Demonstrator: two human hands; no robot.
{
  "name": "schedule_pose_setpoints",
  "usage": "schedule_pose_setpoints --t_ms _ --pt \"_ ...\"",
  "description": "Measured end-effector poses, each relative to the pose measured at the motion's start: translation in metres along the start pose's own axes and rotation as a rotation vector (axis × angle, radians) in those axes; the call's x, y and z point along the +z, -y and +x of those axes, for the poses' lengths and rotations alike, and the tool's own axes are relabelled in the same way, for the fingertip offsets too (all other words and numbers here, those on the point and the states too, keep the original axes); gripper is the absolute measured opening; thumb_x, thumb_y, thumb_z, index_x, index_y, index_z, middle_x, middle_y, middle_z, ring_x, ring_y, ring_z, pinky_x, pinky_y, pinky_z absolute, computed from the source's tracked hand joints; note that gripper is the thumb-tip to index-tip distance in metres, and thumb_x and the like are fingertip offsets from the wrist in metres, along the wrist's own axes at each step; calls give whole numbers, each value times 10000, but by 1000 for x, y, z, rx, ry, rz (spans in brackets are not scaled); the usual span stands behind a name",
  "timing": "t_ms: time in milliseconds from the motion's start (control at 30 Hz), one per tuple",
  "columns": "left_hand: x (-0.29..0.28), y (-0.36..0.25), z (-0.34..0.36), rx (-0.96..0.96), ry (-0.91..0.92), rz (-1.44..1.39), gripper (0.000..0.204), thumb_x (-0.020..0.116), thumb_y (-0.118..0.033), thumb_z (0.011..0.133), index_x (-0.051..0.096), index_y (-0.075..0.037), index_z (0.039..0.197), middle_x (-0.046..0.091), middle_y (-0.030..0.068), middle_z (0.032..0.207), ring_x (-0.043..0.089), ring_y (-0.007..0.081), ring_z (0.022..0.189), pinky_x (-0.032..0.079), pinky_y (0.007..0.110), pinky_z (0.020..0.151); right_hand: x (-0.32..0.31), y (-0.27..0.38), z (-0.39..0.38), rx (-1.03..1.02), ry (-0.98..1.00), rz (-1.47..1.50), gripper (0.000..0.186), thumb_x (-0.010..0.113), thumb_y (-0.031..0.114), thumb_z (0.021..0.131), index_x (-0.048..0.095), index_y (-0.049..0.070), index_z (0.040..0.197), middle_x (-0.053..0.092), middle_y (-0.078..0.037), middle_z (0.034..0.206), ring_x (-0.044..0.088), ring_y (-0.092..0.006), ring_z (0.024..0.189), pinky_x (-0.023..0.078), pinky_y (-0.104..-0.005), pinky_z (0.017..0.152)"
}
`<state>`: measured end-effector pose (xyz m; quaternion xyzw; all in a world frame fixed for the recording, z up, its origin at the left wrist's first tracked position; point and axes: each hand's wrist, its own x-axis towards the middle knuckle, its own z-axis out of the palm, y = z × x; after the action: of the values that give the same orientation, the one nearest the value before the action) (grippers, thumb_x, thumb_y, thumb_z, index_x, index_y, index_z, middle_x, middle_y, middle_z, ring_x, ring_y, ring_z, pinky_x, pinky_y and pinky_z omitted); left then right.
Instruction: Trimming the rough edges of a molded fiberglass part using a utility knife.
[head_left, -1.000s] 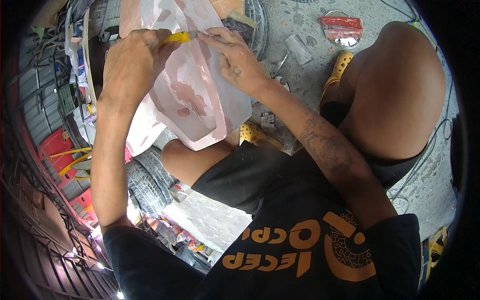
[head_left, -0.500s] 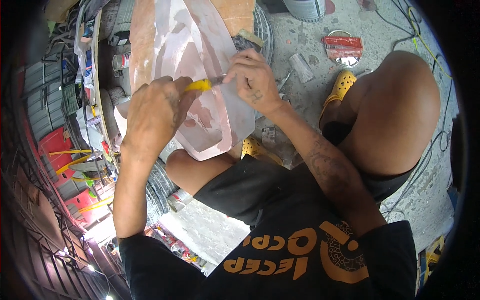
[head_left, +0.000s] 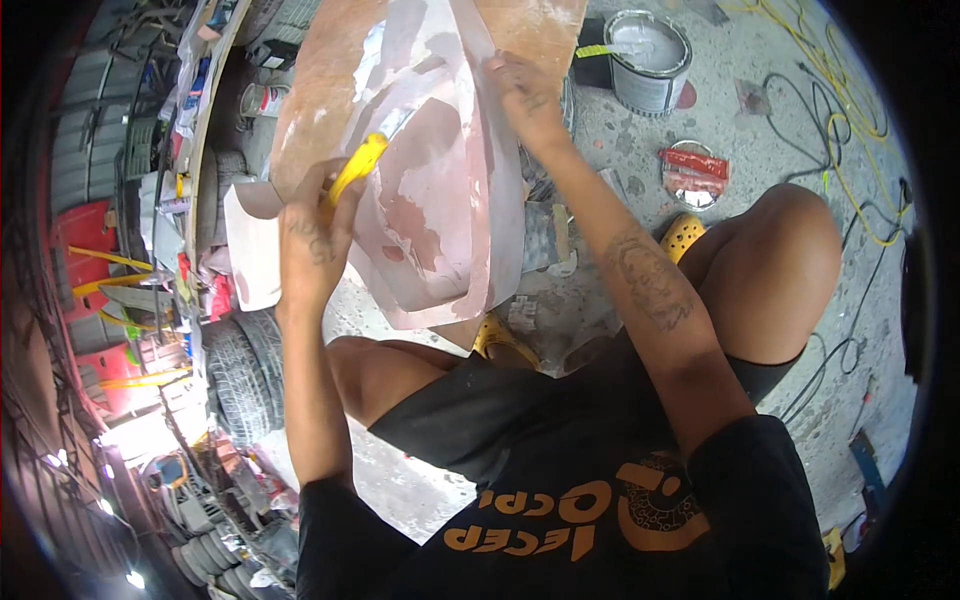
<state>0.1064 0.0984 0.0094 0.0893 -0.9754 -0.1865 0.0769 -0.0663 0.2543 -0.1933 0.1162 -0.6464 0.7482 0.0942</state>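
Observation:
My left hand (head_left: 325, 205) is closed around a yellow-handled utility knife (head_left: 358, 168), whose thin grey blade points up and to the right over the panel. In front of me lies a large moulded panel (head_left: 425, 160), pale grey-pink with darker reddish patches, white smears and a raised rim around a hollow. On the panel's right rim my right hand (head_left: 528, 100) is closed, its fingers bent onto the edge; the fingertips are partly hidden. Beneath the panel is a brown wooden board (head_left: 545, 25).
A can of grey paste (head_left: 650, 85) with a stick in it stands at the far right. Nearby is a round lid with a red piece (head_left: 693, 175). Cables (head_left: 825, 130) trail over the concrete floor. Tyres (head_left: 240, 380) and cluttered shelving line the left. My yellow clog (head_left: 683, 238) stands at right.
My right hand has left the blade and moved up to the panel's rim. My left hand keeps the knife, now tilted up over the hollow. The view has shifted, showing the whole can.

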Motion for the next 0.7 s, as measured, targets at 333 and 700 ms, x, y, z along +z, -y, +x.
schedule_pose_setpoints --t_ms 333,700 --pt "95 28 78 300 -50 -157 300 699 -236 975 570 -98 1208 690 216 884 656 385 756 503 450 743 -25 15 -1 438 67 295 450 779 320 940 696 29 1274 696 -83 1113 653 -148 921 526 -251 864" --pt "92 36 92 277 77 -195 323 667 -325 987 627 -72 1182 738 236 959 703 422 883 537 463 794 -10 11 7 434 77 367 371 794 247 928 721 -17 1178 714 -65 975 637 -121 849 536 -262 769"
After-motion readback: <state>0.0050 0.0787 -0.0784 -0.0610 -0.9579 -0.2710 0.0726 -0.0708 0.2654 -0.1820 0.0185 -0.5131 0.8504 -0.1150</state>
